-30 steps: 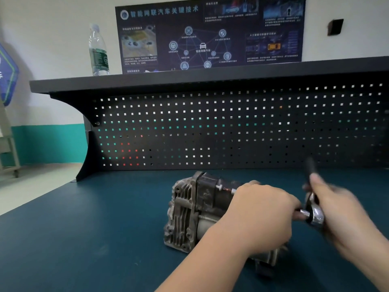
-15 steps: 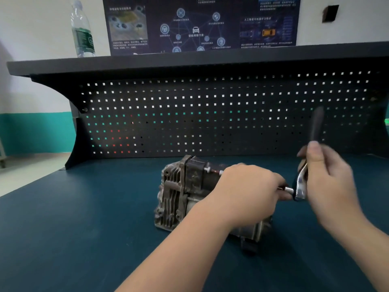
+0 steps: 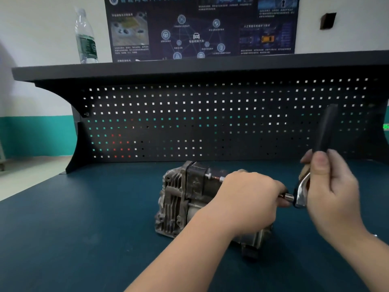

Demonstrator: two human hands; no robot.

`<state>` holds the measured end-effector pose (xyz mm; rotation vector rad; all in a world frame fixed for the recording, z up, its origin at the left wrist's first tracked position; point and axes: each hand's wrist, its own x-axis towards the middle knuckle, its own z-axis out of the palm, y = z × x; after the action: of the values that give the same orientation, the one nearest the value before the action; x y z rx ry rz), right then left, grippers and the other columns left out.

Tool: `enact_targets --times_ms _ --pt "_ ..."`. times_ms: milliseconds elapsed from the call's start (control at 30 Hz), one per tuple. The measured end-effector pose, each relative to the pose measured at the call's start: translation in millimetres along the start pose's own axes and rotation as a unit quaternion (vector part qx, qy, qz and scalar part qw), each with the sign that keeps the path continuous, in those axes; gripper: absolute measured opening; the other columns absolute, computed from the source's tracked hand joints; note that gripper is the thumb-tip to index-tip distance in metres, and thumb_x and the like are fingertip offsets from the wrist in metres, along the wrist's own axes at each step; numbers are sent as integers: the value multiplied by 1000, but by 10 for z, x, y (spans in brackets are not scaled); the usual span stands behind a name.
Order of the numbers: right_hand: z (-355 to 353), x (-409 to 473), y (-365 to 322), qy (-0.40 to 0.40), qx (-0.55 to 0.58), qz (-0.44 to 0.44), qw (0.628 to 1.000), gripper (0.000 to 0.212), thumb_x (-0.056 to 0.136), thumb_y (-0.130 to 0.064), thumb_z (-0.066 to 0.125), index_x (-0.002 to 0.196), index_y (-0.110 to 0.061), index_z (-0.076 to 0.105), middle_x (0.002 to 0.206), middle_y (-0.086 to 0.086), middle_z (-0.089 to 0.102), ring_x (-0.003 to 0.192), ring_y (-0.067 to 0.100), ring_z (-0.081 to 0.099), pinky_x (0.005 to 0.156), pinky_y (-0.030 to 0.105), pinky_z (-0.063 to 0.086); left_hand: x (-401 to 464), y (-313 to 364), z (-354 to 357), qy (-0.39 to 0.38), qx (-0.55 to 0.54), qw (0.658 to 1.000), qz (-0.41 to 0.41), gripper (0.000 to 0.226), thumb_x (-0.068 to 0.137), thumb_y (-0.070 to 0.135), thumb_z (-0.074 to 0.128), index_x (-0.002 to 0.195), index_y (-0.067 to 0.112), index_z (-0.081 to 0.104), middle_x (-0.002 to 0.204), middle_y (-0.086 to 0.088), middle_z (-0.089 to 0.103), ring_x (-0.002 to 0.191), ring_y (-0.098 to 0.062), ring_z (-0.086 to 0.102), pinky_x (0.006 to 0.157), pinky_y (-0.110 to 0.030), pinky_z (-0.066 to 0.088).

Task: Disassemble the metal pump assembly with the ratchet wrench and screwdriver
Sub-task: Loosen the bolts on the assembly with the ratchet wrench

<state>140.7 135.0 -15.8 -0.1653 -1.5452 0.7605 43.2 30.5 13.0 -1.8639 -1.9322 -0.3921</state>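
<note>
The grey finned metal pump assembly [image 3: 179, 199] lies on its side on the dark blue bench top [image 3: 84, 228]. My left hand [image 3: 246, 199] lies over its right half, fingers curled round the body, and hides that part. My right hand [image 3: 328, 186] grips the ratchet wrench [image 3: 303, 190] just right of the pump. Its black handle [image 3: 325, 127] points up and its chrome head with a socket meets the pump's right end. No screwdriver shows.
A black perforated back panel [image 3: 210, 119] stands behind the pump under a black shelf [image 3: 189, 66]. A clear water bottle [image 3: 85, 36] stands on the shelf at the left. A dark poster [image 3: 200, 26] hangs on the wall. The bench's left edge drops to the floor.
My right hand has swung the wrench handle upward, from low by the hand to nearly upright. My left hand has stayed on the pump. The camera has tilted down.
</note>
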Motion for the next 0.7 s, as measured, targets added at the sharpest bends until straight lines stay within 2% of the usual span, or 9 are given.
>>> enact_targets --times_ms 100,167,233,300,367,433,533,633,700 --pt "13 49 20 28 -35 124 991 33 100 -41 39 79 -19 53 47 -3 47 36 5 43 36 16 34 -6 -4 8 16 14 1000 1 21 96 37 46 99 26 64 94 2 68 83 -25 55 64 -30 23" --pt "31 69 99 -5 73 390 918 35 100 -34 45 75 -11 51 53 3 42 34 10 37 36 18 31 -14 -9 23 27 20 999 -2 20 96 37 46 92 25 61 89 2 67 79 -26 55 63 -30 23" --pt "48 84 133 -18 159 508 846 34 100 -30 47 73 -9 48 59 8 36 29 12 29 35 17 26 -3 -20 43 19 19 1000 7 19 96 37 46 93 26 61 92 3 67 82 -24 57 67 -30 28" --pt "40 50 134 2 102 422 901 34 100 -32 46 74 -10 51 61 8 43 40 14 40 43 23 34 6 -32 45 -6 14 1000 17 22 96 38 45 101 26 63 101 5 67 91 -20 59 76 -31 32" --pt "39 28 36 32 1 194 981 33 102 -33 41 76 -17 54 50 2 48 42 6 45 43 20 38 12 -43 23 -16 -12 1000 6 25 98 38 41 109 29 63 106 4 67 93 -24 57 75 -32 32" --pt "30 20 -61 30 -41 28 998 31 102 -33 36 77 -23 51 53 4 52 39 3 47 39 11 36 8 -47 5 -3 -23 1000 -8 24 98 35 42 111 31 63 102 3 68 90 -27 55 68 -31 30" --pt "12 13 29 42 -57 157 985 34 101 -39 39 74 -24 54 50 4 47 44 11 47 43 22 39 3 -31 14 3 4 1000 -4 23 98 33 43 107 31 64 98 3 68 88 -28 55 67 -32 34" --pt "48 62 165 -19 114 486 866 34 99 -33 47 73 -12 50 63 7 42 36 15 35 39 23 30 6 -34 50 10 12 1000 -9 19 95 31 47 105 33 64 97 5 68 86 -26 56 68 -32 37" --pt "44 73 213 -19 100 473 875 34 99 -34 48 74 -11 52 65 7 44 42 17 39 43 24 33 8 -35 58 14 5 1000 -4 18 95 31 48 106 32 63 99 4 68 85 -26 55 69 -32 37"
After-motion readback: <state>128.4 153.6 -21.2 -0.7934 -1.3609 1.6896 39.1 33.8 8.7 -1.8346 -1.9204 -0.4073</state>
